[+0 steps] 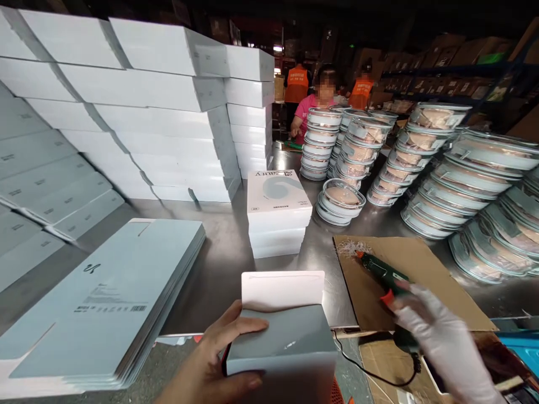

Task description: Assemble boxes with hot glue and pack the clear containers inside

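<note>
Box [281, 339], flap up, clasped in left hand [210, 365]; gloved right hand [442, 342] closed on glue gun [385, 280].
Light, stiff card, likely dentable; best gripped by sides.

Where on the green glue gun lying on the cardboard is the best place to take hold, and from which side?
Grip the glue gun by its handle at the near end, coming from the near right where the right hand is. The nozzle points away toward glue scraps, and the cord trails from the handle.

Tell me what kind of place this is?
Likely a packing line in a warehouse: stacks of white boxes, rows of stacked round tins on a steel table, a glue gun by the right hand, a half-folded box in the left hand.
</note>
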Demonstrator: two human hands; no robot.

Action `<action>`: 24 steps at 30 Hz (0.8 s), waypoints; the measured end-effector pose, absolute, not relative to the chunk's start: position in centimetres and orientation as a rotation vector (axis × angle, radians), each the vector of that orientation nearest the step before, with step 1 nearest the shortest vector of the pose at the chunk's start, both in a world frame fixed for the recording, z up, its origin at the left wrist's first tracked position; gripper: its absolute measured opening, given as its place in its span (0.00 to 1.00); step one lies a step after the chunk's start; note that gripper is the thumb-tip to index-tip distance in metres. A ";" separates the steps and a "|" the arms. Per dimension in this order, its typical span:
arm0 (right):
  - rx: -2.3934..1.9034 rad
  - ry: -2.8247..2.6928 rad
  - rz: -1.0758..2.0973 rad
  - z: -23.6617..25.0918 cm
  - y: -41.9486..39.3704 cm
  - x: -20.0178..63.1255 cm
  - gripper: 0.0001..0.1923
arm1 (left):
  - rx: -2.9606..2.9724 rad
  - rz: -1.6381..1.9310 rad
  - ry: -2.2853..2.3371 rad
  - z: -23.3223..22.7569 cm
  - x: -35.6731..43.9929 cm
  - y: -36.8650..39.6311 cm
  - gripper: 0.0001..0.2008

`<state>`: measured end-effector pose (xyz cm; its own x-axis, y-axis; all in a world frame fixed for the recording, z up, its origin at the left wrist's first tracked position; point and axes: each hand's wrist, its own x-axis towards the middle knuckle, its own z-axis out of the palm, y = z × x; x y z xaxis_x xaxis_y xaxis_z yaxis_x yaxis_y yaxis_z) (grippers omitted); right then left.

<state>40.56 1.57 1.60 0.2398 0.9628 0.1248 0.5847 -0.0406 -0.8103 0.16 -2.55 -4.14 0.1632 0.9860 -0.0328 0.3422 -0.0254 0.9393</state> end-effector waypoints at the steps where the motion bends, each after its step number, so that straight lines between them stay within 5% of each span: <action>1: -1.536 -1.518 0.837 1.5 1.1 38.3 0.42 | 1.531 0.922 1.315 -4.2 0.4 -2.5 0.24; 3: -1.193 -1.693 1.124 0.8 0.7 33.9 0.61 | 1.516 1.005 1.303 -4.5 1.1 -2.5 0.24; 5: -0.990 -1.768 1.272 -0.4 0.7 31.0 0.64 | 1.477 1.125 1.266 -4.7 1.9 -2.5 0.24; 10: -0.831 -1.907 1.081 -2.1 0.8 29.7 0.48 | 1.267 1.515 0.974 -4.8 3.1 -2.2 0.21; 16: -0.656 -2.275 0.754 0.3 1.6 29.4 0.42 | 1.707 1.174 0.944 -2.6 1.4 -0.7 0.12; 22: -0.685 -2.211 0.902 0.9 1.9 29.7 0.38 | 1.752 1.106 0.958 -1.6 -0.2 -0.4 0.07; 24: -0.773 -1.984 1.117 0.6 1.8 30.3 0.32 | 1.539 1.331 1.077 -2.0 -1.1 -0.6 0.07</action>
